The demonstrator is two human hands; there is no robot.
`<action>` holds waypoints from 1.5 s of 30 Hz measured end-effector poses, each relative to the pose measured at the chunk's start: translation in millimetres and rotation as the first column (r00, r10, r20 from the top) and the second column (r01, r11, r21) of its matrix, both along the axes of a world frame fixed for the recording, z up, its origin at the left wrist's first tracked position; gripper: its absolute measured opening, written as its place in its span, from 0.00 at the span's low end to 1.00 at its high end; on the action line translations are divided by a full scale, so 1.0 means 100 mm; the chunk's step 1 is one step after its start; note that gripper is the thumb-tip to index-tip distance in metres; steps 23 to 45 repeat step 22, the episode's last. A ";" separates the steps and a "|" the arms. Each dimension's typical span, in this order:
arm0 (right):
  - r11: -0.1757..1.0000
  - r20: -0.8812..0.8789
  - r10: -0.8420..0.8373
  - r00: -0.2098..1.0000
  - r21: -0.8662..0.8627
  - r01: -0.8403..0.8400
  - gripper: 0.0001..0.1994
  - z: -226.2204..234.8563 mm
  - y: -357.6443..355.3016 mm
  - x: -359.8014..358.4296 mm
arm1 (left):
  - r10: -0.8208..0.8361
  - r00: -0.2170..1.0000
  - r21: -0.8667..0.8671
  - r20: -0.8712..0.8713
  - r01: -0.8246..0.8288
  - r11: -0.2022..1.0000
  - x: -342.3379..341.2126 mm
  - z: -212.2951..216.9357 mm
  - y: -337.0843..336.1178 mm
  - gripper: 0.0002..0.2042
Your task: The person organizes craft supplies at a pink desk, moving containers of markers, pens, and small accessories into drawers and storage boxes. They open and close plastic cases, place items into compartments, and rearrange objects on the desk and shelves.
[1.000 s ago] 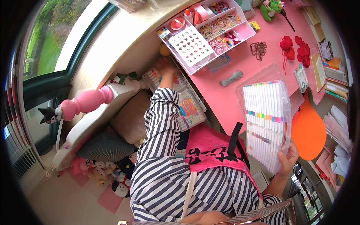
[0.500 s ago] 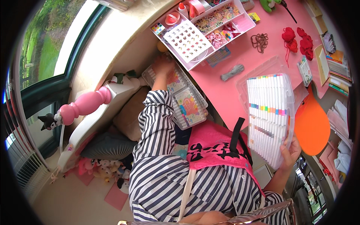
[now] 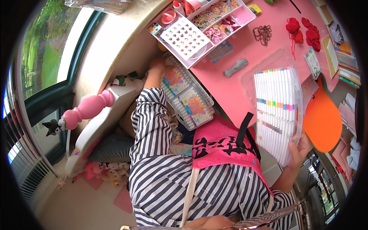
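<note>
My left hand reaches out at the end of a striped sleeve and grips the far end of a flat clear case of markers with colourful labels. This case sits at the pink table's near-left edge. My right hand holds the near edge of a second, larger clear case filled with rows of white markers with coloured bands. That case lies tilted over the table's front edge, on top of a clear lid.
A white divided organiser with stickers and small bands stands at the back. Red yarn pieces, a brown tangle, an orange sheet and books lie to the right. A white chair with a pink post stands left.
The view has shifted, so everything sits lower and nearer. My left hand has stayed on the labelled marker case. My right hand keeps its hold on the big marker case.
</note>
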State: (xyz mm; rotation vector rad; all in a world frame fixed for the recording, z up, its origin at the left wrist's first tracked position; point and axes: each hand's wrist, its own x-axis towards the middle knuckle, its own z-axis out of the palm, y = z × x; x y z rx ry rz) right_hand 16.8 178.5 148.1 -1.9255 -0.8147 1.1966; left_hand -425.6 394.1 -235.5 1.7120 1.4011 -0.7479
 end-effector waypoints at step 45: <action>0.997 -0.050 -0.021 0.999 0.069 0.025 0.08 0.08 -0.02 -0.07 | 0.236 0.891 -0.095 0.387 -0.217 0.972 -0.04 0.28 -0.10 0.49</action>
